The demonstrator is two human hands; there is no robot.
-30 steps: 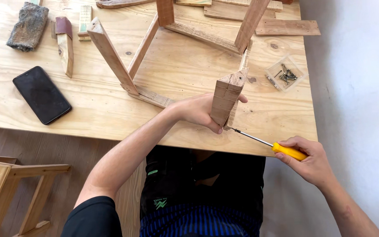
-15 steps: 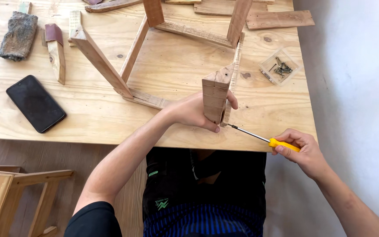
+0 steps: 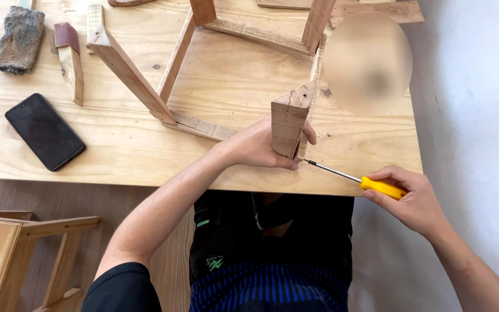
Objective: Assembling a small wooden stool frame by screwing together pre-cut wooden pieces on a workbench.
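Left hand (image 3: 261, 147) wrapped around a wooden leg (image 3: 289, 121) at the table's (image 3: 116, 156) near edge, right hand (image 3: 411, 199) closed around a yellow-handled screwdriver (image 3: 356, 179), tip at the leg's base

A blurred oval patch (image 3: 368, 63) hides whatever lies on my worktop (image 3: 116, 150) at upper right. The wooden frame (image 3: 203, 69) runs off the top edge, and the screwdriver (image 3: 353, 178) tip vanishes behind my left hand (image 3: 258, 147).
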